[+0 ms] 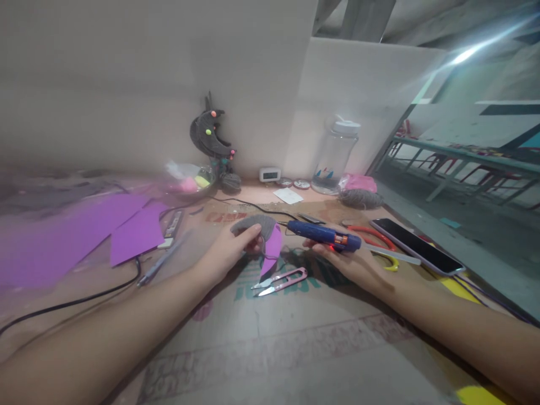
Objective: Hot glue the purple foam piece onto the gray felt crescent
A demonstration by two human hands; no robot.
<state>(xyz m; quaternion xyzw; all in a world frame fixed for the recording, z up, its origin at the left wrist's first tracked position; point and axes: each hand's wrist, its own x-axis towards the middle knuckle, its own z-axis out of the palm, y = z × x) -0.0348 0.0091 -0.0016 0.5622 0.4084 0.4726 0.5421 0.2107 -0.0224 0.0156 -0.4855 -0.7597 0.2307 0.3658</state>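
My left hand pinches a purple crescent whose upper left part is wrapped in grey yarn. In my right hand is a dark blue hot glue gun, a clear glue stick poking from its back end and a small red light glowing on it. The gun's nozzle points left, close to the crescent's upper edge; whether it touches cannot be told. Just below the crescent, pink-handled thread snips lie on the cardboard surface.
Purple sheets and a pen lie to the left. Orange-handled scissors and a phone lie right. Behind stand a clear bottle, a small digital clock and a grey wrapped crescent with pins. A black cord crosses the left.
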